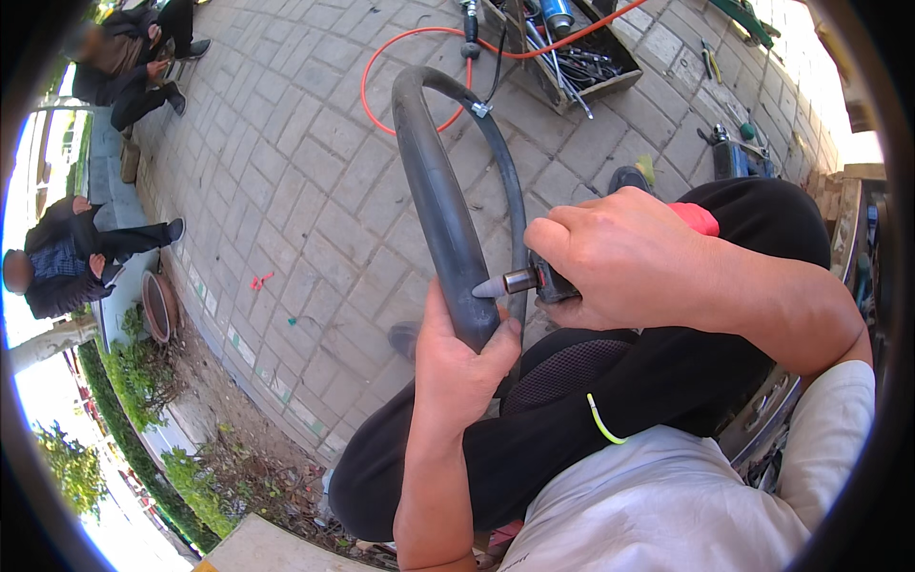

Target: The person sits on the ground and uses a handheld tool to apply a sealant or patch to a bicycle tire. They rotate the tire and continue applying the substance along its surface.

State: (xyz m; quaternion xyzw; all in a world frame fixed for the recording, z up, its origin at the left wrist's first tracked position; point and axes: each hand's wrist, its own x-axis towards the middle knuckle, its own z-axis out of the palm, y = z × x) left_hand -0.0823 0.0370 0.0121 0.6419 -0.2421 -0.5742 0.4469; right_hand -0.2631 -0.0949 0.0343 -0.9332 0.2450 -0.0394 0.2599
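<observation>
A dark rubber inner tube (pixel 440 195), partly inflated, loops up from my lap, with a metal valve (pixel 480 110) on its far side. My left hand (pixel 453 367) is closed around the tube's near end, thumb on one side and fingers on the other. In my right hand (pixel 620 253) is a rotary grinder (pixel 551 283), and its red rear part shows behind the wrist. The grinder's grey cone-shaped stone (pixel 490 287) meets the tube's surface just beyond my left thumb. A pale scuffed patch surrounds that spot.
An orange air hose (pixel 381 52) curls on the paving beyond the tube. Near it stands a wooden toolbox (pixel 610 81) full of metal tools. Pliers (pixel 710 59) and a blue tool (pixel 732 157) lie at the far right. Two people sit at the left by a planter pot (pixel 158 307).
</observation>
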